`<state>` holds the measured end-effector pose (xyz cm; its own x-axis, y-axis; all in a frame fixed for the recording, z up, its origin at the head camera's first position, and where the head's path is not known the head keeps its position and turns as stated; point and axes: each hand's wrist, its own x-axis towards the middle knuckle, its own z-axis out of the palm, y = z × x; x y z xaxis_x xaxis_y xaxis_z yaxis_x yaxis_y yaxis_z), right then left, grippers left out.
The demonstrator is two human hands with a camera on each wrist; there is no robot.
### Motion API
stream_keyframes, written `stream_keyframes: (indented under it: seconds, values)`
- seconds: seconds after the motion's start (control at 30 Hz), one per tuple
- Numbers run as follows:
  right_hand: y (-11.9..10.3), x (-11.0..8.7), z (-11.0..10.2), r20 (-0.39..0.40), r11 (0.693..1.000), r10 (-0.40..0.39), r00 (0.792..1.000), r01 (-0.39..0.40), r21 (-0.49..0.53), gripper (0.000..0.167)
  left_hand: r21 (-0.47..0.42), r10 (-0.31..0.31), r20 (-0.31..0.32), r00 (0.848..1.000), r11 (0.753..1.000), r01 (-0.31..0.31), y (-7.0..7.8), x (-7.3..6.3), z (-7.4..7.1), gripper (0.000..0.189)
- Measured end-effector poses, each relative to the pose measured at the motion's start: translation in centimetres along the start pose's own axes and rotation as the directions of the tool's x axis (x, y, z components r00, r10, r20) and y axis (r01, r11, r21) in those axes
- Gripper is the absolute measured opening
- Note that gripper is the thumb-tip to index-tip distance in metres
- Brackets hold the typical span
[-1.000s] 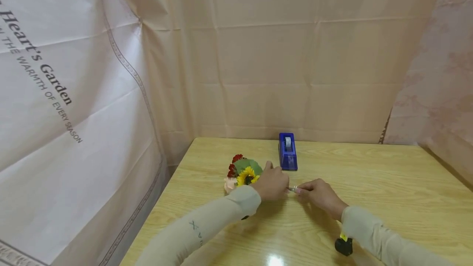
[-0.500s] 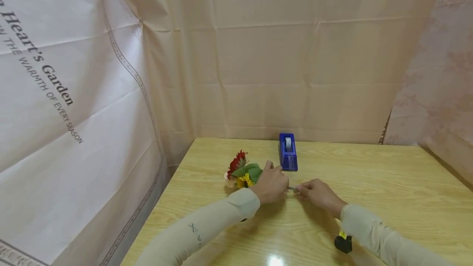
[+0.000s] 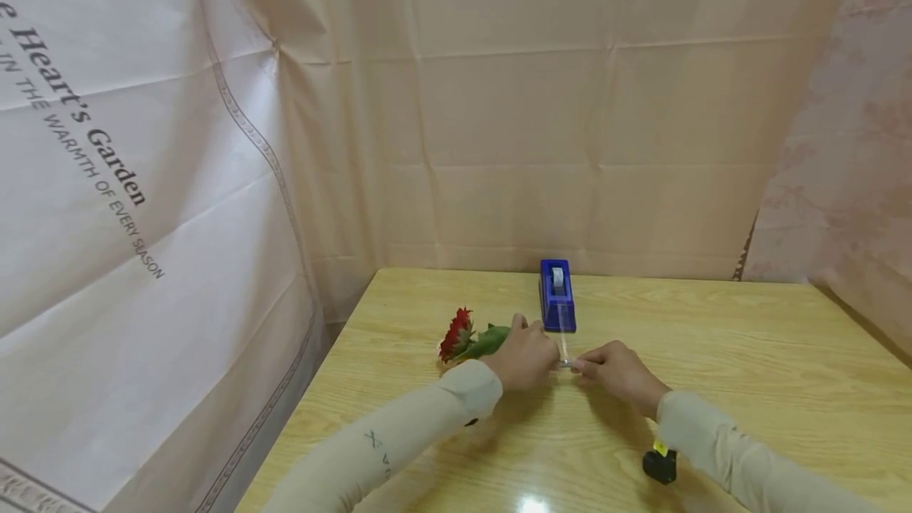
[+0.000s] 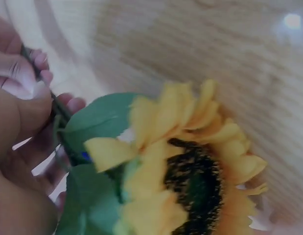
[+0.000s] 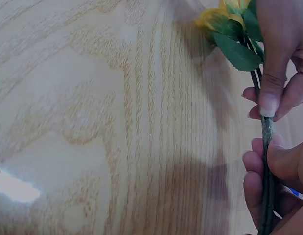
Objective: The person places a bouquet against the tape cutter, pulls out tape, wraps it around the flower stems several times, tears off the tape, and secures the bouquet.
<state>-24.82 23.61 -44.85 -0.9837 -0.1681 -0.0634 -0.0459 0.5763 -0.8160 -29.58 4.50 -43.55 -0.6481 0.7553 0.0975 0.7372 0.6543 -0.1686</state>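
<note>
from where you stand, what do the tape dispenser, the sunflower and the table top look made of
Tape dispenser: probably plastic, smooth, uniformly blue, crisp-edged. Sunflower: perhaps fabric, matt, judging by its evenly coloured petals. Table top: wood or wood-look laminate; grain shows, and a bright reflection suggests gloss.

**Wood-grain table [image 3: 755, 355] with a blue tape dispenser [image 3: 558, 298] on it**

So the top's a pale yellowish wood with streaky, wavy grain, and it's pretty glossy: there's a bright glare spot [image 3: 532, 504] down by the person's side, plus soft shadows under the arms. The dispenser sits flat near the back edge, roll [image 3: 558, 280] toward the far end, with a clear strip of tape [image 3: 564, 344] running off its near end.
</note>
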Motion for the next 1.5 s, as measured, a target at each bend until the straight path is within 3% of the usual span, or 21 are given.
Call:
stream_keyframes:
  seconds: [0.13,0.3,0.57,1.0,1.3,1.5]
  values:
    - [0.2,0.1,0.1,-0.010,1.000,0.013,1.000,-0.013,0.009,0.026,-0.099,-0.019,0.086,0.996,0.995,0.027,-0.4,0.4,-0.5,0.020]
    - [0.4,0.1,0.2,-0.018,0.999,0.025,1.000,-0.024,0.031,0.028,-0.160,-0.037,0.151,0.988,0.985,0.061,-0.6,0.6,-1.1,0.003]
    - [0.5,0.1,0.4,-0.040,0.999,0.025,0.999,-0.024,0.037,0.030,-0.047,-0.048,0.048,0.998,0.998,0.051,-0.5,1.0,-0.3,0.010]
    - [0.7,0.4,0.3,-0.046,0.998,0.026,0.999,-0.029,-0.063,0.030,0.034,-0.068,-0.068,0.995,0.997,0.071,-0.1,0.2,-0.2,0.013]
    - [0.5,0.4,0.1,0.050,0.998,0.042,0.998,-0.039,-0.054,0.039,0.081,-0.053,-0.075,0.996,0.995,0.059,0.1,0.2,0.2,0.012]
    - [0.4,0.7,0.1,0.059,0.997,0.043,0.997,-0.039,-0.071,0.037,0.121,-0.025,-0.102,0.994,0.992,0.037,0.0,0.2,0.3,0.009]
